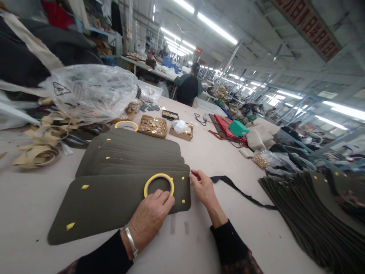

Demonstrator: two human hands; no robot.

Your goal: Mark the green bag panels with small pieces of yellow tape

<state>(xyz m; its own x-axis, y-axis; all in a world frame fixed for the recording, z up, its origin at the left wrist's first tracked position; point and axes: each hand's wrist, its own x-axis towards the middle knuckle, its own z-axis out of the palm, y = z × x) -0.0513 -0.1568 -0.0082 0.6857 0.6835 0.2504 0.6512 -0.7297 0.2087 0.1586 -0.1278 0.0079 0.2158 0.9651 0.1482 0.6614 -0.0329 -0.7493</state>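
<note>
My left hand (152, 213) has its fingers closed on the near rim of a roll of yellow tape (146, 185), held over the front dark olive panel (114, 198). Small yellow tape bits (84, 187) stick to that panel near its ends. More panels of the same kind (137, 146) lie fanned out behind it, overlapping. At the panel's right edge is my right hand (202, 186), thumb and fingertips pinched together by the corner; whatever is between them is too small to make out.
A second yellow tape roll (127, 125), a box of gold metal parts (153, 126) and a smaller box (182, 131) stand behind the panels. A black strap (242, 192) runs right toward a stack of dark pieces (310, 213). Coiled tan strips (42, 152) lie left. A person (188, 87) sits farther back.
</note>
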